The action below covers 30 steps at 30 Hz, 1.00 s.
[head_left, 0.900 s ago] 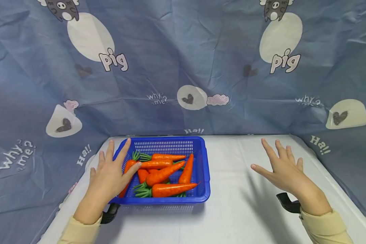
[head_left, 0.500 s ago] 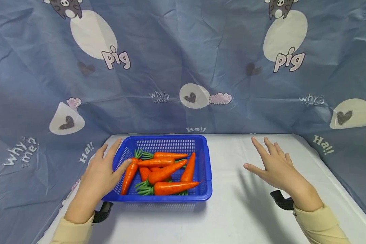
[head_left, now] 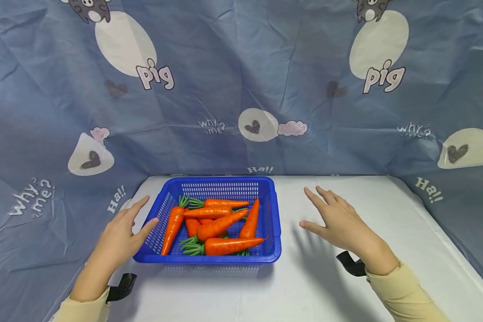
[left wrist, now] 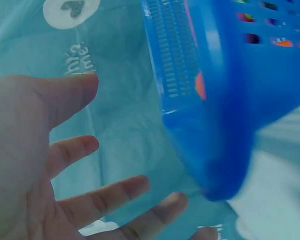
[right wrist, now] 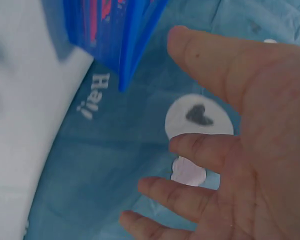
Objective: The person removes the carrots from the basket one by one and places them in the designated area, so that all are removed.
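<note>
Several orange carrots [head_left: 233,245] with green stem tufts lie in a blue plastic basket [head_left: 209,259] with slotted walls. My left hand [head_left: 118,237] is beside the basket's left side, fingers spread and holding nothing. In the left wrist view the basket's corner [left wrist: 225,165] stands apart from the left hand [left wrist: 35,150]. My right hand [head_left: 338,221] hovers over the white surface to the right of the basket, its fingers extended. The right wrist view has the right hand [right wrist: 245,135] with a gap between its thumb and the basket [right wrist: 127,40].
The basket stands on a white-covered table [head_left: 249,295]. Behind and on both sides hangs a blue printed cloth [head_left: 209,89], with folds and pig lettering. A black wrist mount [head_left: 122,286] is on the left wrist, and another mount [head_left: 351,264] on the right.
My left hand has drawn back leftward from over the basket's left edge to outside it. My right hand has moved left, nearer the basket. The carrots stay where they were.
</note>
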Each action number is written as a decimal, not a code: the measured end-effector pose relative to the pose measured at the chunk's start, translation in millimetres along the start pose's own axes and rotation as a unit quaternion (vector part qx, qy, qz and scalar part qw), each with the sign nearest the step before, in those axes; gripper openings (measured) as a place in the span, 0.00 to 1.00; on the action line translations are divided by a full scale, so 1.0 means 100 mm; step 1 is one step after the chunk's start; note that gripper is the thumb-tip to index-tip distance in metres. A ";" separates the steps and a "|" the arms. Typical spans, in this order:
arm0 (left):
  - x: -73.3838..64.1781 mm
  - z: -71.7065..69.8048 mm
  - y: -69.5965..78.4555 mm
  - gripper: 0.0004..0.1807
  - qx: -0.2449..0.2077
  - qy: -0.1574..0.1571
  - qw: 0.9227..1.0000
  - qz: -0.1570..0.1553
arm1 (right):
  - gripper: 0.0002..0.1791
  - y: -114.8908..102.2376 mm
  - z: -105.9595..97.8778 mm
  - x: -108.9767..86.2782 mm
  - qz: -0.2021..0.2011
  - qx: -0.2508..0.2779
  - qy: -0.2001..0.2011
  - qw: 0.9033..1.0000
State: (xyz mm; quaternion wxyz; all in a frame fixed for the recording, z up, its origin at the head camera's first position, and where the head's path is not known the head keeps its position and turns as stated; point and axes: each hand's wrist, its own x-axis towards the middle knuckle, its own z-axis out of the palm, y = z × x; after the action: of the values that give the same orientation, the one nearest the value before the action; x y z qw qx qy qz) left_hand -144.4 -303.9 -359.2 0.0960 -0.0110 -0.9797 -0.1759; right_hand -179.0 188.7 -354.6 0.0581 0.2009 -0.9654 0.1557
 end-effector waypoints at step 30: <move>-0.30 0.74 -0.70 0.49 -0.468 -0.106 0.874 -0.078 | 0.45 -0.72 0.53 0.48 -0.074 0.002 -0.039 0.997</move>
State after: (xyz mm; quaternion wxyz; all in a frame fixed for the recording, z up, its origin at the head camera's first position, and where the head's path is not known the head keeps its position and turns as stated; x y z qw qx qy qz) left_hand -132.1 -343.6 -457.1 -0.0385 0.0031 -0.7849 -0.6184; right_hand -195.8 90.9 -376.5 0.0318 0.2778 -0.9491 0.1450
